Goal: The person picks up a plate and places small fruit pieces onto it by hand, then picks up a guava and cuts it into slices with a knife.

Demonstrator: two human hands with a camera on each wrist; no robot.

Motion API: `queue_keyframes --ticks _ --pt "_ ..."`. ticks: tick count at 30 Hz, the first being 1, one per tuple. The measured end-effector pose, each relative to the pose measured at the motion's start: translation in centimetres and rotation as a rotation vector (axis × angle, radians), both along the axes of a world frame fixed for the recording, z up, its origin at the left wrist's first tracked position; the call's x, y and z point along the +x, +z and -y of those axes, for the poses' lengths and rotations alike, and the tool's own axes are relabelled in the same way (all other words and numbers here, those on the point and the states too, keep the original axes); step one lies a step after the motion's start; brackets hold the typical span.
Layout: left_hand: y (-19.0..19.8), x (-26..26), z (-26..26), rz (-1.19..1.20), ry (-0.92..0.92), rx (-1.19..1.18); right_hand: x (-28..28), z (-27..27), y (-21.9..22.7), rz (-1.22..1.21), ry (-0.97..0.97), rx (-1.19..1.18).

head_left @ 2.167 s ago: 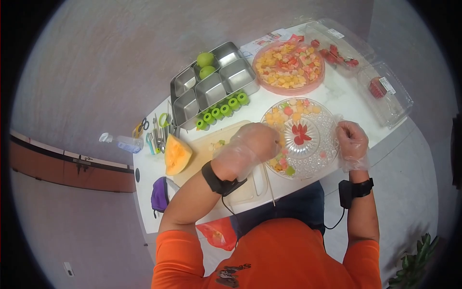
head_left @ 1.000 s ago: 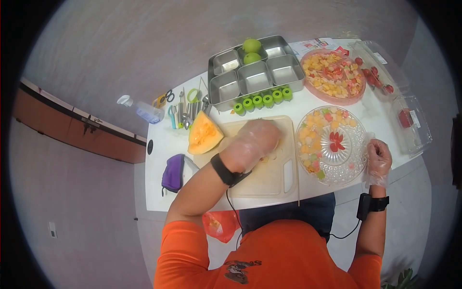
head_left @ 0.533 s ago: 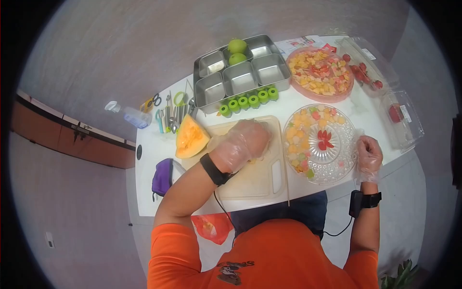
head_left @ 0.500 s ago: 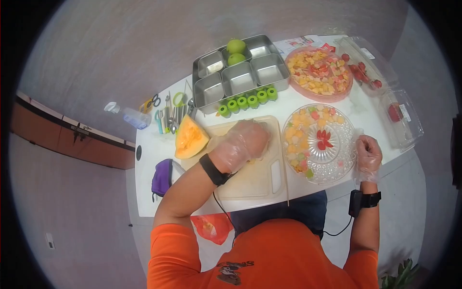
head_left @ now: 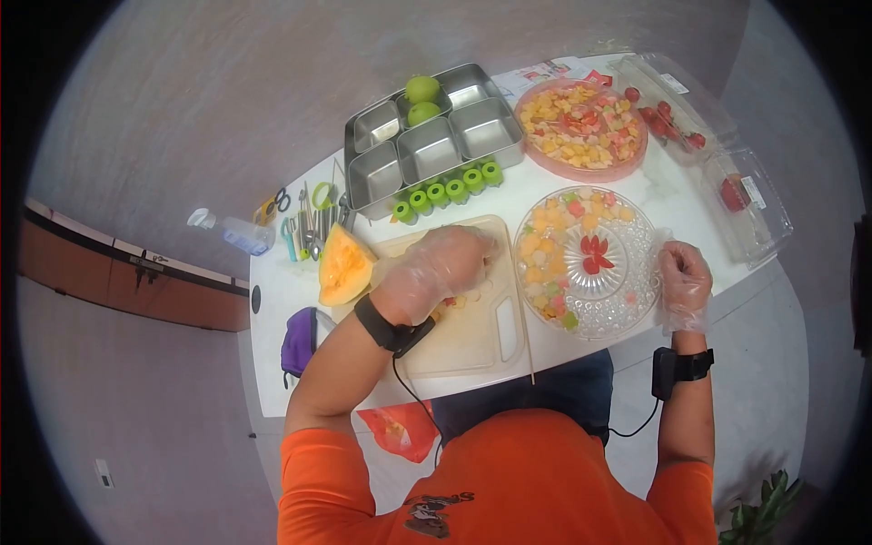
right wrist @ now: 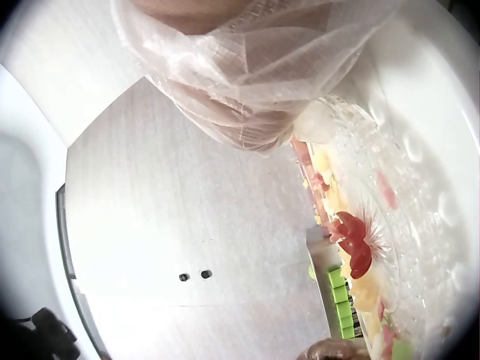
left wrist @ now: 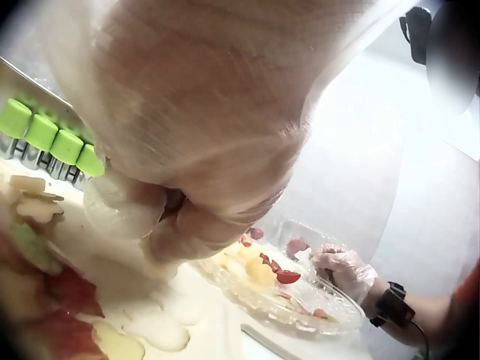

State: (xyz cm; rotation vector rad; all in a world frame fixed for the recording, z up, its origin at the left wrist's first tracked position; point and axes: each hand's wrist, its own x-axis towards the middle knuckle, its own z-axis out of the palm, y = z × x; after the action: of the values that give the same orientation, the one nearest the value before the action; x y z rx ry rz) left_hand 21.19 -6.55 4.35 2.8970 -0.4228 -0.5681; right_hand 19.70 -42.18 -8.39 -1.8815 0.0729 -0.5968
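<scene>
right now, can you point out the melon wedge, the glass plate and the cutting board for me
melon wedge (head_left: 343, 270): head view, on its orange flesh
glass plate (head_left: 610, 314): head view, on bare patterned glass
cutting board (head_left: 454, 352): head view, on its bare surface

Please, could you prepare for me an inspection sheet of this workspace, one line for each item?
Surface: white table; fruit pieces lie on the cutting board.
Job's things: glass plate, fruit mostly along its left and far sides, red pieces in the centre; orange melon wedge.
Clutter: purple pouch, spray bottle, clear box.
Hands: left hand over the board, right hand at the plate's rim; both curled, grip unclear.
Cables: one from each wrist device; snags, nothing seen.
Surroundings: red bag below, plant at right.
</scene>
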Motion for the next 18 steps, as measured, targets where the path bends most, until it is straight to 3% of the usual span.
queue_keyframes --ticks 7,10,12,18 --pt "0.4 -0.2 0.7 0.133 -0.048 -0.049 -0.1 -0.1 0.3 -0.005 0.011 -0.019" --pt "0.6 -0.5 2.2 0.238 -0.150 -0.260 -0.2 -0.3 0.7 -0.018 -0.002 -0.036" --pt "0.1 -0.5 4.1 0.185 -0.314 -0.315 -0.1 -0.2 0.2 -0.001 0.003 -0.015" --pt "-0.6 -0.5 7.9 -0.016 -0.279 -0.178 -0.3 -0.1 0.4 -0.032 0.029 -0.014"
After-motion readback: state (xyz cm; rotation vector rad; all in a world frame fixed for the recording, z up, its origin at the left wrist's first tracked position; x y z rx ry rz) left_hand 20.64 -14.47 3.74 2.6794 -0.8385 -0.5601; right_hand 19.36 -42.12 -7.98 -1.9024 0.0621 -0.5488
